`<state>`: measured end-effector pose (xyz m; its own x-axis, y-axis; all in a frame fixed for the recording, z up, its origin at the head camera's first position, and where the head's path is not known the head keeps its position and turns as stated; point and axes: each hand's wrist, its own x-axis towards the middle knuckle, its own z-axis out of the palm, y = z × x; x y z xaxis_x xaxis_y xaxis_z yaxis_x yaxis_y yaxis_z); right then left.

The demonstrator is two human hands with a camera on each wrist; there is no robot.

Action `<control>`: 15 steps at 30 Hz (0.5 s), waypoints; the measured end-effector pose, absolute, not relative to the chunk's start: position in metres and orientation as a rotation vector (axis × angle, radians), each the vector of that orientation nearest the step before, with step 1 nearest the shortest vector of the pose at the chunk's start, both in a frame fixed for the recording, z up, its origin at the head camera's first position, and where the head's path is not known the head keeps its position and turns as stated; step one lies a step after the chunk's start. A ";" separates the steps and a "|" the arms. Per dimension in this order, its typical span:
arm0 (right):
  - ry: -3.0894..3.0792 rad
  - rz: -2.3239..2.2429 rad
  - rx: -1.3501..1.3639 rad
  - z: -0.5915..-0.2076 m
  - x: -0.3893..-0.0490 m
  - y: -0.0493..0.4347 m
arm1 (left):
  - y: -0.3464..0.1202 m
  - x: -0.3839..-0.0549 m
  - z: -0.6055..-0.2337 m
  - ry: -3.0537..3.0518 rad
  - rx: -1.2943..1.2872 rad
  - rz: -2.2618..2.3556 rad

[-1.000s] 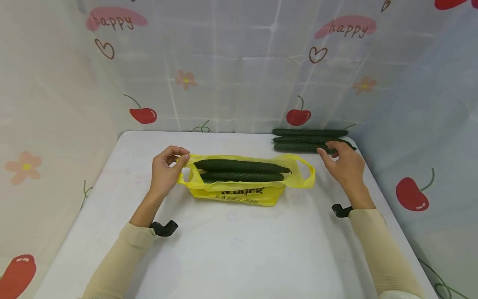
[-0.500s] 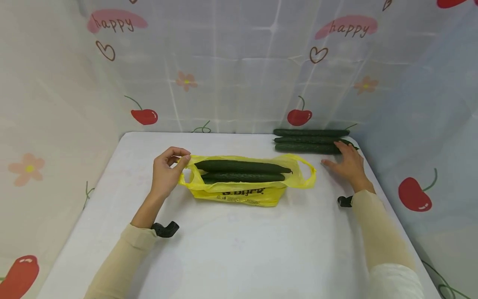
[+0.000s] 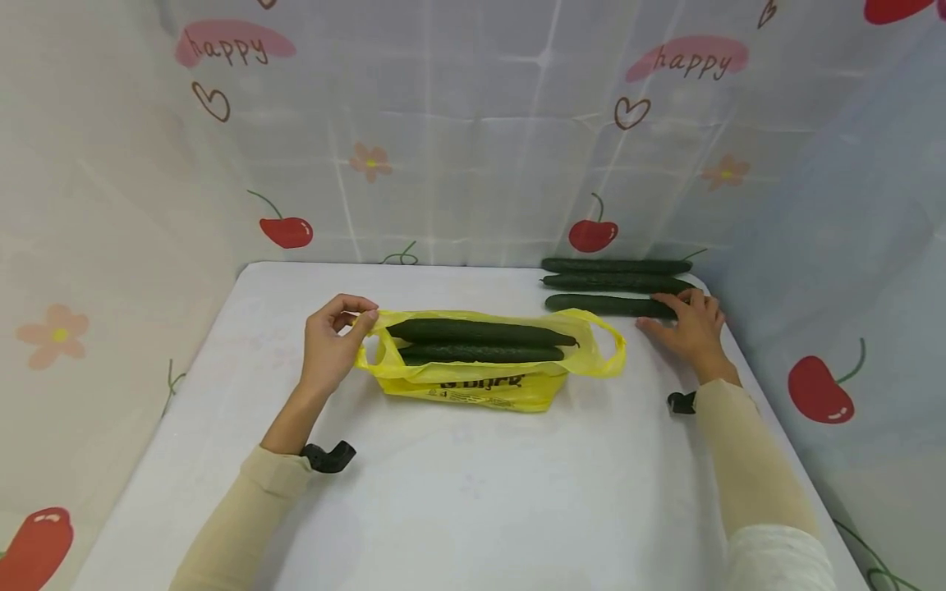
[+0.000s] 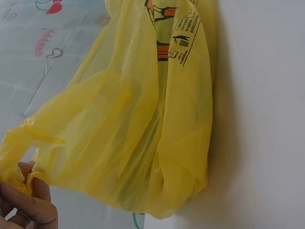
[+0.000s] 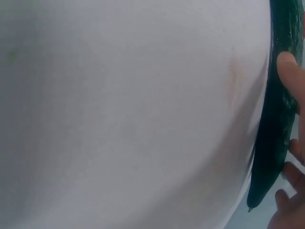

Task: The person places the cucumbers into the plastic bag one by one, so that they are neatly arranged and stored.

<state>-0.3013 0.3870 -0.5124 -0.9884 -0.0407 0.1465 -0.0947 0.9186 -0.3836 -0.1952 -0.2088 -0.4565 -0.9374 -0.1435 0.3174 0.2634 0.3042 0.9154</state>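
Observation:
A yellow plastic bag (image 3: 480, 394) stands mid-table with its mouth spread, two cucumbers (image 3: 480, 332) lying side by side inside. My left hand (image 3: 330, 341) pinches the bag's left handle between thumb and fingers; the left wrist view shows the handle (image 4: 14, 148) bunched in the fingertips. At the back right, my right hand (image 3: 689, 328) grips the right end of the nearest cucumber (image 3: 599, 305). In the right wrist view the thumb lies on one side of this cucumber (image 5: 274, 138) and the fingers curl along the other.
Two more cucumbers (image 3: 617, 283) lie behind the gripped one, along the table's back edge. The white table (image 3: 458, 509) ends at a curtain (image 3: 473, 164) printed with cherries, flowers and hearts, which also hangs at both sides.
My right hand has reached over the nearest cucumber, taken hold of its right end and drawn it slightly toward me, away from the other two. The left hand and bag have stayed put.

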 end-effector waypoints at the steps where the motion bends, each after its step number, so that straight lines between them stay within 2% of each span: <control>1: -2.941 0.594 0.110 -0.513 -0.301 0.386 | -0.209 -0.195 -0.456 -2.235 -0.109 -1.670; 15: -2.905 0.560 0.251 -0.524 -0.305 0.384 | -0.209 -0.195 -0.457 -2.253 -0.117 -1.606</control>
<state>-0.3049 0.3841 -0.5237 -0.9710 -0.1319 0.1996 -0.1967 0.9151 -0.3520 -0.1948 -0.2091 -0.4569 -0.9279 -0.1446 0.3435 0.2776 0.3470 0.8958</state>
